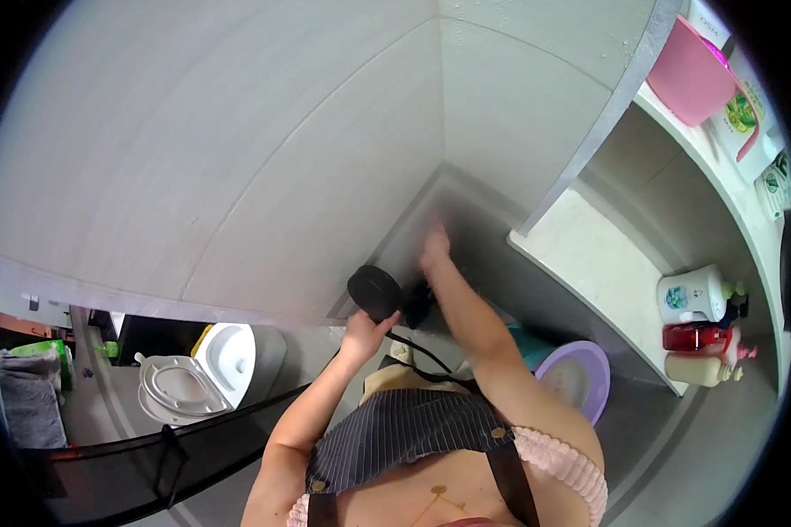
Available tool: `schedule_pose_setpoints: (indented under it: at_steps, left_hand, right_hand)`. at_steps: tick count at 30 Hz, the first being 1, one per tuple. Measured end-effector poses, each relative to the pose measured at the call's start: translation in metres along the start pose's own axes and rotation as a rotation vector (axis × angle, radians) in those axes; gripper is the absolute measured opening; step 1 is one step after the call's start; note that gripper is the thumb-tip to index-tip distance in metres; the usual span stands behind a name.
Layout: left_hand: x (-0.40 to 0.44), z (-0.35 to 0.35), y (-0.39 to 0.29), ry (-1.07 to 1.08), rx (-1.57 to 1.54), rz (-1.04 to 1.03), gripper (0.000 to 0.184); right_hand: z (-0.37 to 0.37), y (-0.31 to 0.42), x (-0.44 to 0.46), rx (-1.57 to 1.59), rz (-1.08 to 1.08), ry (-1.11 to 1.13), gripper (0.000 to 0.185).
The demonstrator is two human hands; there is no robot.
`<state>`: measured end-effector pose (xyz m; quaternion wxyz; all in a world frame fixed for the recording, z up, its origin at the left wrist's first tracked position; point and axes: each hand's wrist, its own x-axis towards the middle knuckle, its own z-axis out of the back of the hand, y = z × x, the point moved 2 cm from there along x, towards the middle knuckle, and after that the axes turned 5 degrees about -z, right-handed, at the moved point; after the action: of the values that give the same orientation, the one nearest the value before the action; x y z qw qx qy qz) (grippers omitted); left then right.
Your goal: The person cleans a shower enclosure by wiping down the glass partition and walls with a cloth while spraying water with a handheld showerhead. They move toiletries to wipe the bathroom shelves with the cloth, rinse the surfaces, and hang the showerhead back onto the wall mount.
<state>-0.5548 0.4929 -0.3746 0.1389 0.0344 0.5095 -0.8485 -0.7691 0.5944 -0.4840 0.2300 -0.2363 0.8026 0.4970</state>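
My left hand (365,335) is closed around the handle of a black shower head (375,292), whose round head is raised beside the tiled wall. A black hose (420,349) runs from it across the front of my striped apron (404,430). My right hand (434,244) reaches down toward the floor corner where the walls meet. Its fingers are blurred, and whether it holds anything is not visible. A dark object (420,306) lies low between my two hands.
A purple basin (578,378) is at the right of my right arm. White shelves (589,255) carry bottles (693,294) and a pink container (690,75). A toilet (228,360) stands at the left behind a dark-edged partition (211,448).
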Motion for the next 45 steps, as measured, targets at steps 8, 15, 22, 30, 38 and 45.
schedule_pose_setpoints:
  at_steps: [8,15,22,30,38,45]
  left_hand:
    - [-0.036,0.071,-0.08,-0.249,0.194,-0.244,0.025]
    - [-0.074,0.09,-0.107,-0.378,0.156,-0.423,0.02]
    - [-0.12,0.074,-0.079,-0.365,0.2,-0.232,0.018]
    - [-0.147,0.092,-0.045,-0.395,0.114,-0.133,0.021]
    - [-0.172,0.125,0.048,-0.093,0.265,-0.061,0.023]
    - [-0.201,0.137,0.207,0.015,0.135,0.108,0.027]
  right_hand:
    - [-0.155,0.134,-0.167,-0.407,1.1,-0.075,0.057]
    - [-0.135,-0.005,-0.136,-0.993,1.787,0.304,0.035]
    - [-0.174,0.148,-0.161,-0.414,1.721,-0.116,0.054]
    - [-0.212,0.109,-0.294,-0.63,2.065,0.195,0.045]
    - [-0.095,-0.078,-0.174,-0.706,1.759,0.279,0.052]
    - [-0.049,-0.201,-0.159,-0.523,0.255,0.002,0.04]
